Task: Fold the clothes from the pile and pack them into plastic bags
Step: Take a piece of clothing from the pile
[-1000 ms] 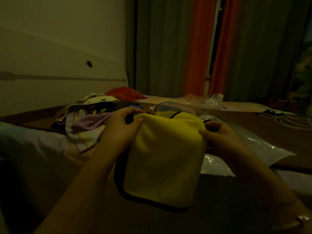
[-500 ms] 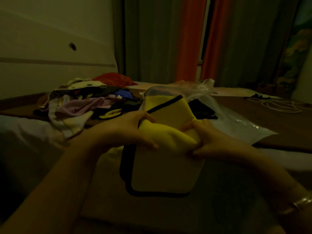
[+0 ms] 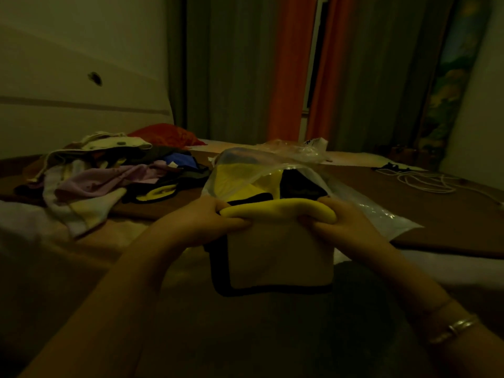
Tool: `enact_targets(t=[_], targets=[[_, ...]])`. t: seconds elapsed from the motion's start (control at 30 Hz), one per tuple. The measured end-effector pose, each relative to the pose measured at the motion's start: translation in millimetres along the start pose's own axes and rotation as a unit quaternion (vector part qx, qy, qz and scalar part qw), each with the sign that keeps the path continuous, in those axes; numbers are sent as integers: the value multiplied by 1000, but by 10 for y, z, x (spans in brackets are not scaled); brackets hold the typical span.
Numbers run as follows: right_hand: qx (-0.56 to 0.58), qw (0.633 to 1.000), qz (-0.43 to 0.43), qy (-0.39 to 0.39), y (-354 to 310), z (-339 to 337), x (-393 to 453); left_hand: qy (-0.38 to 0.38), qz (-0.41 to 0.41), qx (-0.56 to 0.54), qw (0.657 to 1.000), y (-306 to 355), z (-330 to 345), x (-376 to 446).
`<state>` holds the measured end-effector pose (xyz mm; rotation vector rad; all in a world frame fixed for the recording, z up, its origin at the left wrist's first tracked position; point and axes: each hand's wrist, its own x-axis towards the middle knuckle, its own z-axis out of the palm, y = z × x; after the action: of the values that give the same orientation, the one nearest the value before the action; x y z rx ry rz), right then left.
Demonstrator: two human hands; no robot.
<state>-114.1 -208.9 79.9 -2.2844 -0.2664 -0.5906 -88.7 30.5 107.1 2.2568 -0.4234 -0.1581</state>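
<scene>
Your left hand (image 3: 203, 222) and right hand (image 3: 345, 223) both grip the folded yellow cloth (image 3: 278, 241), with the clear plastic bag (image 3: 362, 197) just behind it and the clothes pile (image 3: 103, 175) to its left.

Yellow folded garment (image 3: 275, 257) with black edging, held upright at centre, top fold rolled over into a thick yellow ridge, lower edge hanging square. Directly behind, at 12 o'clock, clear plastic bag (image 3: 354, 197) gaping open, mouth toward the viewer, crumpled film spreading to 3 o'clock, yellow and black cloth already inside. At 10 o'clock, loose pile of clothes (image 3: 109, 175): cream, lilac, blue, dark and red pieces heaped unfolded, one yellow-and-black item at its near edge.
</scene>
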Motion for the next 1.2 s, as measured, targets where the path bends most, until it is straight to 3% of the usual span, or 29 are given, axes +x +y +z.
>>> enact_targets(t=[0.17, 0.27, 0.37, 0.53, 0.7, 0.9, 1.03, 1.2], targets=[[58, 994, 17, 88, 99, 51, 63, 32, 23, -73, 997, 108, 140, 35], [27, 985, -18, 167, 164, 70, 98, 99, 54, -90, 990, 129, 228, 99], [4, 982, -48, 182, 215, 159, 157, 167, 85, -59, 980, 127, 281, 163], [-87, 972, -95, 198, 367, 399, 375, 166, 91, -6, 982, 169, 460, 267], [-42, 963, 37, 265, 636, 436, 718, 135, 74, 10, 988, 214, 651, 448], [-49, 948, 173, 264, 921, 371, 1147, 76, 44, -62, 994, 299, 914, 787], [-69, 933, 213, 283, 1145, 365, 1468, 60, 0, -58, 996, 229, 1005, 1171], [-39, 905, 229, 356, 1238, 427, 1795, 128, 32, -1, 991, 147, 1134, 1551]])
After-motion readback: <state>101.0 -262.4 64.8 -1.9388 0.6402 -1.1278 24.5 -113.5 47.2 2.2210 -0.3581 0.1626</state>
